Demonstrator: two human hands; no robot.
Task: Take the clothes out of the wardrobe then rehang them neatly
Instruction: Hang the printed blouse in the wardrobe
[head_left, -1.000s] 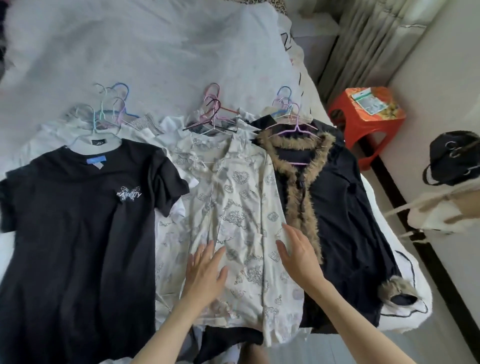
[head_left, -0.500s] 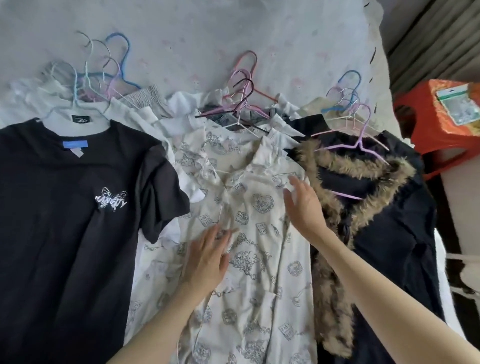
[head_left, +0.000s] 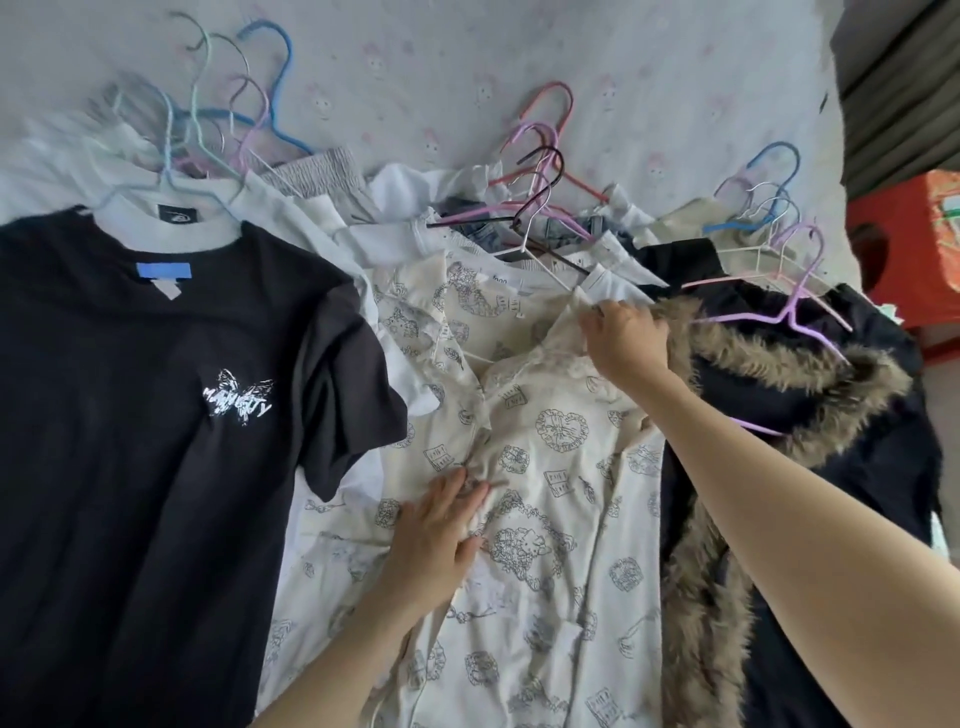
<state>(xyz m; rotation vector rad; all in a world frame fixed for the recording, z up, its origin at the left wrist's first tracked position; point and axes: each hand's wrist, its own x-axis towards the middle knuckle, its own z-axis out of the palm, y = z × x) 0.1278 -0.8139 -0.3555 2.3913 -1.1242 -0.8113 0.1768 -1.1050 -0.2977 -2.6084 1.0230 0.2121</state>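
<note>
A black T-shirt (head_left: 130, 441) is lying flat at the left of the bed (head_left: 597, 62), its collar resting on a white garment hung on a pale hanger. A cluster of blue, mint and lilac hangers (head_left: 228, 104) is lying at the far left, their hooks pointing away.

The left hand (head_left: 436, 535) is pressing flat on the front of the cream printed shirt (head_left: 545, 519), at the button placket near the shirt's middle. Its fingers are extended and slightly spread, released rather than grasping, and the cloth is bunching at the fingertips.

The cream printed shirt is lying in the centre, on top of other white garments, with pink, lilac and dark hangers (head_left: 540, 171) stacked at its far end.

The right hand (head_left: 626, 338) is reaching to the shirt's right collar area. Its fingers are curled and are pinching the cloth at the collar edge.

A dark fur-trimmed jacket (head_left: 810, 415) is lying just right of the shirt, touching it, on a lilac hanger (head_left: 795, 306). A red stool (head_left: 898, 249) is standing at the far right, beside the bed.
</note>
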